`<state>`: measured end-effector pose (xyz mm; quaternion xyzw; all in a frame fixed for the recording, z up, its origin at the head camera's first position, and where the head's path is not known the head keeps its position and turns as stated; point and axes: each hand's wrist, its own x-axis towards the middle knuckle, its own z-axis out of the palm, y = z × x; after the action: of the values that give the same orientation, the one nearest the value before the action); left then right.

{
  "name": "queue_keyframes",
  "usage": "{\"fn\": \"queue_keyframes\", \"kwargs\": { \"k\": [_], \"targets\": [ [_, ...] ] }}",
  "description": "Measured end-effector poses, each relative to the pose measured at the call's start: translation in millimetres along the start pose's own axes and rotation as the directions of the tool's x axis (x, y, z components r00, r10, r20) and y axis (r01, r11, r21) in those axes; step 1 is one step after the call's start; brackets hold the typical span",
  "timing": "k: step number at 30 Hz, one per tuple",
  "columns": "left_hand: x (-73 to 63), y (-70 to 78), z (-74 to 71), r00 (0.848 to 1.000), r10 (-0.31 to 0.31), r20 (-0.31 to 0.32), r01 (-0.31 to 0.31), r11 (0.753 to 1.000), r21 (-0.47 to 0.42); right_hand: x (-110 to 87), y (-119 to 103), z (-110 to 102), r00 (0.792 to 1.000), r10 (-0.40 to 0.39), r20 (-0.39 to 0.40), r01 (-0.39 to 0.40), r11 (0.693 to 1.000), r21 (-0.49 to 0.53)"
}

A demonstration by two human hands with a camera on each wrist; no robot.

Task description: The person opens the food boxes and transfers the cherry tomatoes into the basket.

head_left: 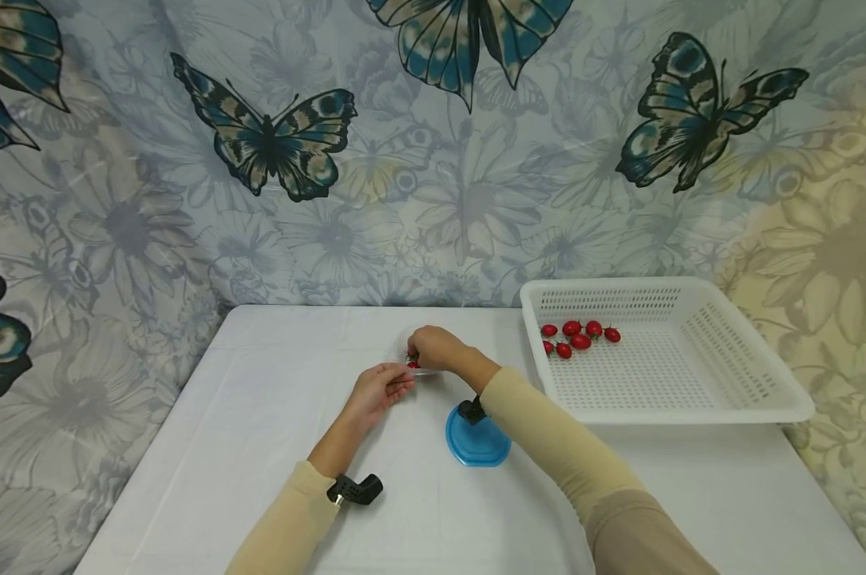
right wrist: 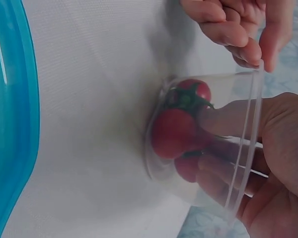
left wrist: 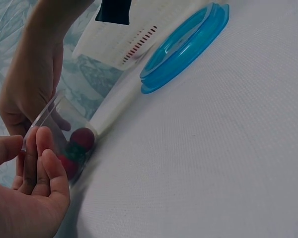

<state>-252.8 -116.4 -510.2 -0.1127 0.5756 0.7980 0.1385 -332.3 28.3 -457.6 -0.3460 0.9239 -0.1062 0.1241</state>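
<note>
Near the back of the white table stands a clear plastic tub (right wrist: pixel 258 87) with several red cherry tomatoes (right wrist: pixel 173 134) on its bottom, their green stems showing. My left hand (head_left: pixel 377 393) pinches the tub's rim between thumb and fingertips. Reaching down inside the tub, my right hand (head_left: pixel 438 349) has its thumb and fingers around a cherry tomato, which they partly hide in the right wrist view. From the head view, the right hand covers most of the tub.
A blue lid (head_left: pixel 479 444) lies on the white table (head_left: pixel 418 511), close under the right wrist. To the right is a white perforated basket (head_left: pixel 673 415) holding several more cherry tomatoes (head_left: pixel 580 342) at its left end. Butterfly-patterned cloth hangs behind.
</note>
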Motion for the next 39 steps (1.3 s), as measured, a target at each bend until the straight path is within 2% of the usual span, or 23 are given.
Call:
{"fn": "queue_keyframes", "kwargs": {
  "k": [6,30,35,39],
  "targets": [
    [-0.6,0.0,1.2,1.0,0.006,-0.01,-0.006,1.0,0.013,0.4,0,2,1.0,0.014,-0.001,-0.014,1.0,-0.01],
    [-0.4,-0.7,3.2,0.999,0.003,-0.033,-0.002,1.0,0.025,-1.9,3,-5,0.999,-0.008,-0.034,0.009,1.0,0.022],
    [-0.8,-0.8,3.3,0.999,0.004,-0.037,-0.003,0.999,0.033,-3.1,5,-10,0.999,0.001,-0.035,0.001,0.999,0.044],
    [-0.6,0.4,4.5,0.999,0.003,-0.05,-0.001,0.999,0.034,-5.2,7,-18,0.999,0.013,-0.044,-0.012,1.0,0.022]
  ]
}}
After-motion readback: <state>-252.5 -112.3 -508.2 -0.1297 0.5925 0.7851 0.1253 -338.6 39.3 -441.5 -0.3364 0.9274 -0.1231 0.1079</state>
